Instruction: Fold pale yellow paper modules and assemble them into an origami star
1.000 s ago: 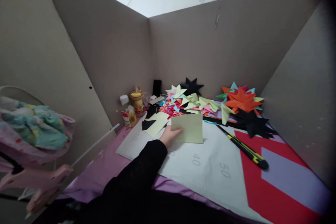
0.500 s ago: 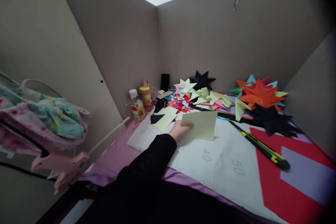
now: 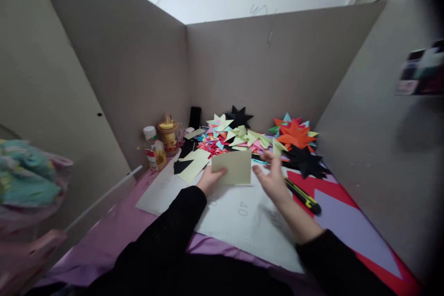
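Note:
A pale green sheet of paper [image 3: 234,168] is held up over the white numbered mat [image 3: 225,222]. My left hand [image 3: 211,179] pinches it at its left edge, thumb in front and the other fingers hidden behind. Just right of the sheet, apart from it, my right hand [image 3: 274,176] is raised with thumb and fingers spread and nothing in them. More pale green paper pieces [image 3: 194,166] lie on the mat to the left of the sheet. Beyond my right hand, a black and yellow utility knife [image 3: 303,196] rests on red paper [image 3: 298,180].
Folded paper stars and points [image 3: 239,136] are heaped at the back, with an orange star [image 3: 294,134] and a black star [image 3: 307,162] at right. A bottle [image 3: 154,150], a tub [image 3: 168,136] and a phone [image 3: 195,117] stand back left. Grey partitions [image 3: 256,64] enclose the table.
My right hand has come into view, reaching in open from the right toward the paper. My left hand still holds the pale green sheet. The view has turned to the right.

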`<act>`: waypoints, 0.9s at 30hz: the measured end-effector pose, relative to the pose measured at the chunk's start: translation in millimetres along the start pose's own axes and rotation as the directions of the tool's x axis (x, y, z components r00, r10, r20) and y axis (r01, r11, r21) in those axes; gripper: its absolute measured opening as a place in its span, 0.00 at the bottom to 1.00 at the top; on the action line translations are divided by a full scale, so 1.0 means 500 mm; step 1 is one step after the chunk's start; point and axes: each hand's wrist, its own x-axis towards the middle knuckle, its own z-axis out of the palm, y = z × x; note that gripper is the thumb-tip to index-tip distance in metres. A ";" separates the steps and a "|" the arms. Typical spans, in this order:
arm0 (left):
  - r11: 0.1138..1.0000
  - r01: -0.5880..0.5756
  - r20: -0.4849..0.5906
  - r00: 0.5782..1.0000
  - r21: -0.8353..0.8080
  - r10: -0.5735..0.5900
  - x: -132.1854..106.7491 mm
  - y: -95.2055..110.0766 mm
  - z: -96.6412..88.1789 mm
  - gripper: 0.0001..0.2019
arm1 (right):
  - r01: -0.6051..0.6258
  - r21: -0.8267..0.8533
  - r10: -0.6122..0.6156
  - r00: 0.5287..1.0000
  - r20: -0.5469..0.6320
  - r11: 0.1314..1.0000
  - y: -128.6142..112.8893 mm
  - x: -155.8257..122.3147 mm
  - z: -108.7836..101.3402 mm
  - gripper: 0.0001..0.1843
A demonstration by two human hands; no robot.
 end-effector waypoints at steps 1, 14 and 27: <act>1.000 0.002 0.009 1.000 0.023 -0.002 0.000 0.003 0.001 0.26 | -0.027 0.015 0.027 1.000 0.004 1.000 0.002 0.003 0.000 0.32; 0.986 -0.009 0.114 0.993 0.164 -0.010 0.014 0.000 -0.001 0.24 | -0.256 0.244 0.218 0.961 0.172 0.935 0.063 0.000 0.014 0.16; 0.999 -0.047 -0.082 0.995 0.012 0.048 0.029 -0.013 -0.014 0.24 | -0.395 0.349 0.357 0.918 0.170 0.850 0.043 0.002 -0.004 0.18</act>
